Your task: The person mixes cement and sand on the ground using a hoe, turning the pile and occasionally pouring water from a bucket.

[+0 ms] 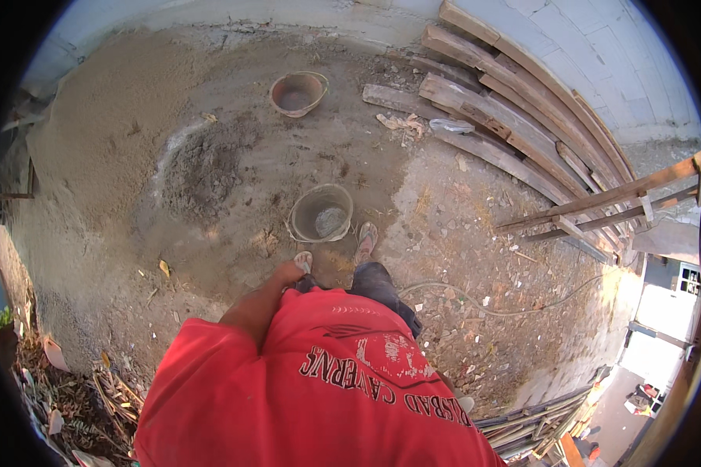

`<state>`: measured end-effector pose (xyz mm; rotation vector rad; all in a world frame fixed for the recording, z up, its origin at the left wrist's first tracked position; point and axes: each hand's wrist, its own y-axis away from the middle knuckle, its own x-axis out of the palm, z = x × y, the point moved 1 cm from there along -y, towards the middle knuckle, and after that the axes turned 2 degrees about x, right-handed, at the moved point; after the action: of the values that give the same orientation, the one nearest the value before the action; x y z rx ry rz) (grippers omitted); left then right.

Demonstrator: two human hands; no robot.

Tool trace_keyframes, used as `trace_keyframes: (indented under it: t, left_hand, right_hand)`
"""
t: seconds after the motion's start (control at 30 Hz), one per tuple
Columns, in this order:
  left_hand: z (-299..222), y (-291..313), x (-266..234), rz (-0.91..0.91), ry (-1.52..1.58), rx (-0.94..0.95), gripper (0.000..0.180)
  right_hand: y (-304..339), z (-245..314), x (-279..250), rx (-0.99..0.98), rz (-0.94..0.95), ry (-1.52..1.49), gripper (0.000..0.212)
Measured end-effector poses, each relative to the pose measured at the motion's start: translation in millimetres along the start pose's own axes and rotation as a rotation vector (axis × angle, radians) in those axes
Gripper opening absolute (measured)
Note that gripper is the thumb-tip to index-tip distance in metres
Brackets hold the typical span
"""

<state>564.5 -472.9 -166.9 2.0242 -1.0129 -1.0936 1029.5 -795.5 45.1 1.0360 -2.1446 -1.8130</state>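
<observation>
My left arm reaches down from the red shirt, and my left hand (pixel 290 272) is low by my left leg, its fingers too small and hidden to make out. My right hand does not show; the shirt and body cover that side. Just ahead of my feet stands a grey bucket (pixel 301 203), with a little grey wet stuff at its bottom. Farther off, a second bucket (pixel 283 102) with a brownish rim sits on the sandy ground. A mound of dark grey mortar-like mix (pixel 202 173) lies to the left of the near bucket.
A large sand heap (pixel 93 132) spreads along the left. Long wooden planks (pixel 514 117) are stacked at the far right by a pale block wall (pixel 584 47). A wooden ladder-like frame (pixel 600 206) juts in from the right. A hose (pixel 498 313) snakes over the rubble-strewn ground.
</observation>
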Motion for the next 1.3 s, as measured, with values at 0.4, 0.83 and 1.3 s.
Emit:
trace_keyframes:
  t: [0.4,0.83,1.3]
  left_hand:
    - [-122.3,19.9,-101.4,-0.418,0.605,-0.217,0.042]
    - [-91.0,64.6,28.1,-0.247,0.158,-0.095,0.058]
    - [16.7,144.6,144.0,-0.897,0.995,-0.363,0.031]
  right_hand:
    - [-176.9,88.5,-211.8,-0.251,0.024,0.372,0.046]
    - [-175.2,233.0,-336.9,-0.609,-0.433,0.326,0.043]
    - [-127.8,262.5,-257.5,-0.682,-0.249,0.891,0.049]
